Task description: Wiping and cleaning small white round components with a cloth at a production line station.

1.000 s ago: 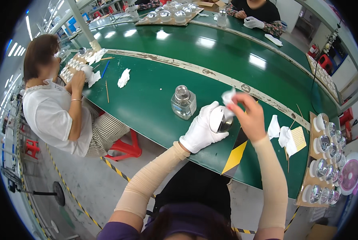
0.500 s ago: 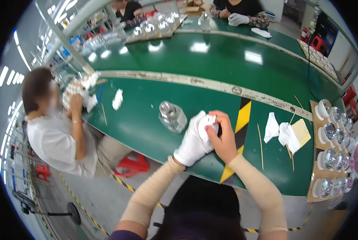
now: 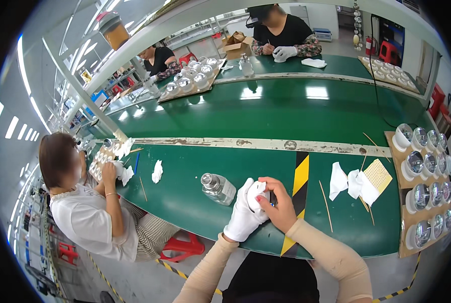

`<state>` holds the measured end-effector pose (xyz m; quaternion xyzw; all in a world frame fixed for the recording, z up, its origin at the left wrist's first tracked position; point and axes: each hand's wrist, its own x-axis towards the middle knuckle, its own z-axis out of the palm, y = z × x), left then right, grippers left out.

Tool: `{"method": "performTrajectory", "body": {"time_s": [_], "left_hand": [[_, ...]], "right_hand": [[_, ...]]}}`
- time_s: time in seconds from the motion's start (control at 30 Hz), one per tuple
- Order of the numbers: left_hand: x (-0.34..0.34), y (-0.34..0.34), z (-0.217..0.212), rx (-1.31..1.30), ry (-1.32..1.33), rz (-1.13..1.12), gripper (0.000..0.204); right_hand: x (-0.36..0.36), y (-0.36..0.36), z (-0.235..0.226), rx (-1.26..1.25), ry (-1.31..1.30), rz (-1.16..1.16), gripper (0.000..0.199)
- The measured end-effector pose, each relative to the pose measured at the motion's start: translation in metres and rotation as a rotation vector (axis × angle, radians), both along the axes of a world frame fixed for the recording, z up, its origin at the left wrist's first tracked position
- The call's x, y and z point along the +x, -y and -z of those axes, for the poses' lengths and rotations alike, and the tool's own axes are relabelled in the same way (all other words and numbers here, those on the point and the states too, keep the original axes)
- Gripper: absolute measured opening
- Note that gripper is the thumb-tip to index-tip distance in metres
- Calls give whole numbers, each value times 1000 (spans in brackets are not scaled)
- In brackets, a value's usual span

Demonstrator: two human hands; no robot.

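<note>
Just below the frame's centre, the left hand (image 3: 241, 216) curls its grip round a mirrored dome (image 3: 272, 197) while the right hand (image 3: 282, 206) pinches white cloth (image 3: 259, 189) against it, so wiping seems unfinished, though whether the rowed domes (image 3: 419, 197) at far right are done I cannot tell.

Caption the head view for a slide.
Gloved left hand holds a partly hidden piece, bare right hand against it, beside a clear bottle.
</note>
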<state>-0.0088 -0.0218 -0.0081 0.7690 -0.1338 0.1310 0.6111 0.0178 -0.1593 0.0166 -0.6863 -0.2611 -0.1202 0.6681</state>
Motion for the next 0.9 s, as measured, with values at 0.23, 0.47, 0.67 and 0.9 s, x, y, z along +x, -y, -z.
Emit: {"method": "performTrajectory", "body": {"time_s": [0.23,0.47,0.67,0.9], "left_hand": [[3,-1,5,-14,-32,-1,90],[7,-7,12,-3,-184,-13,91],[6,-6,11,46,-153,-15,90],[1,-2,5,68,22,-39,88]], "right_hand": [[1,1,-1,0,-11,4,25],[0,1,0,-33,28,14,25],[0,1,-1,-26,29,12,25],[1,0,0,-16,12,5,25]]}}
